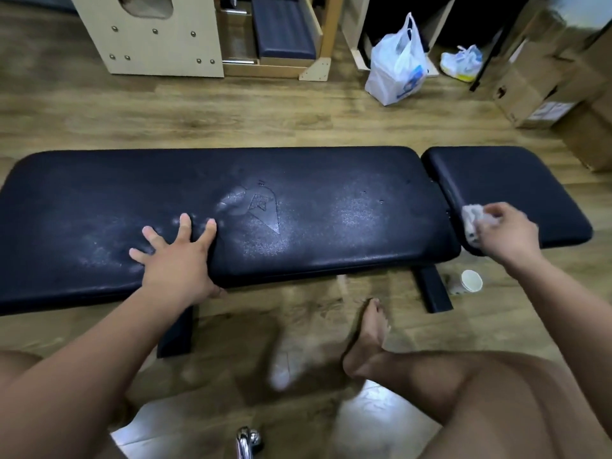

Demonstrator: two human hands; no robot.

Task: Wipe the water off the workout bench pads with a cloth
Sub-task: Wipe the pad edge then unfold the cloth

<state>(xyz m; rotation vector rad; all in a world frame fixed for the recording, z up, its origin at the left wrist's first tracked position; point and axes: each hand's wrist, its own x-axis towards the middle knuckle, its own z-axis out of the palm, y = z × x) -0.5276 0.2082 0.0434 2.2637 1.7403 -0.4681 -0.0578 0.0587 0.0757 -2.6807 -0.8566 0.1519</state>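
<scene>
1. Long bench pad (pixel 314 193), dark, lies flat across the view on a wood floor (pixel 198 117). Pale wet sheen at its middle and left.
2. Short bench pad (pixel 516 180) just beside the long pad's right end, narrow gap between.
3. White plastic bag (pixel 397 64) stands on the floor beyond the bench.
4. Left hand (pixel 175 260) flat on the long pad's near edge, fingers spread, holding nothing.
5. Right hand (pixel 506 233) over the short pad's near-left corner, fingers closed around a crumpled white cloth (pixel 472 220); cloth touches the pad.
6. Paper cup (pixel 468 282) lies on the floor below the short pad, by a bench leg (pixel 433 289).
</scene>
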